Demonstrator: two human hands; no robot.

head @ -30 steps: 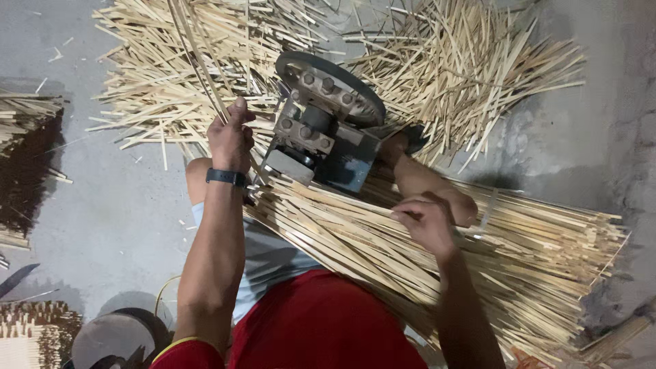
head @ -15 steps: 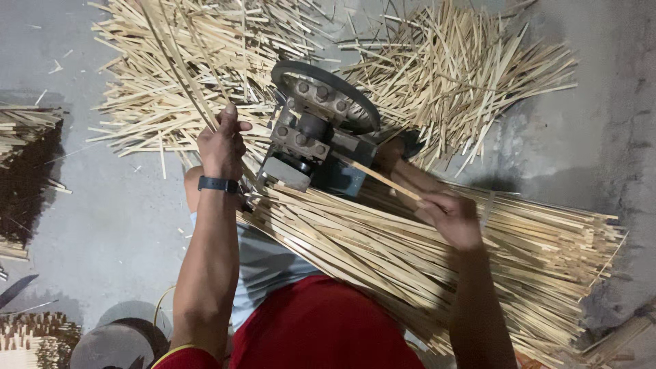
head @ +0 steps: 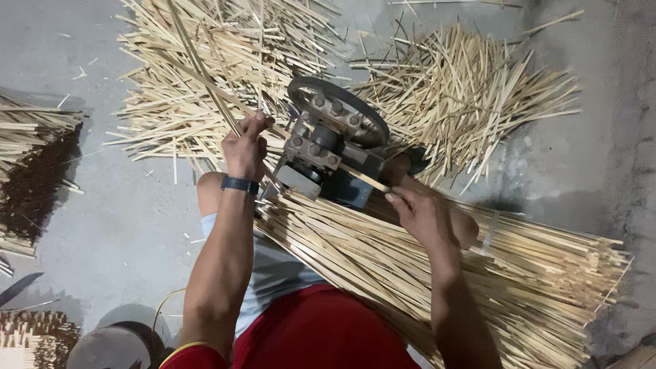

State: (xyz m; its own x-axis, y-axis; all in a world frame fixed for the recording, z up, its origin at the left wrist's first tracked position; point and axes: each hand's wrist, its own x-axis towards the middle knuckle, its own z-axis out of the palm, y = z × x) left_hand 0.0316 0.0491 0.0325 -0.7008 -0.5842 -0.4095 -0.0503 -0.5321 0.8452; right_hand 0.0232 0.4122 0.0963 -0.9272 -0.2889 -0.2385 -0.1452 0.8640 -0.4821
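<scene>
While the machine (head: 328, 147) sits mid-floor — left hand (head: 244, 147): fist closed round a strip (head: 205, 89) behind it.
Right hand (head: 424, 215): pinching a strip (head: 362, 178) at its front.

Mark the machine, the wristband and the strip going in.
machine (head: 321, 147), head view, on its metal body.
wristband (head: 240, 185), head view, on the band's back.
strip (head: 365, 179), head view, mid-length by the right hand's fingertips.

A bare grey concrete floor (head: 116, 225) is filling the scene, catching dull, soft light. Along the right, a rough darker strip of ground (head: 615, 137) is running, and shadow is pooling at the left edge.
</scene>
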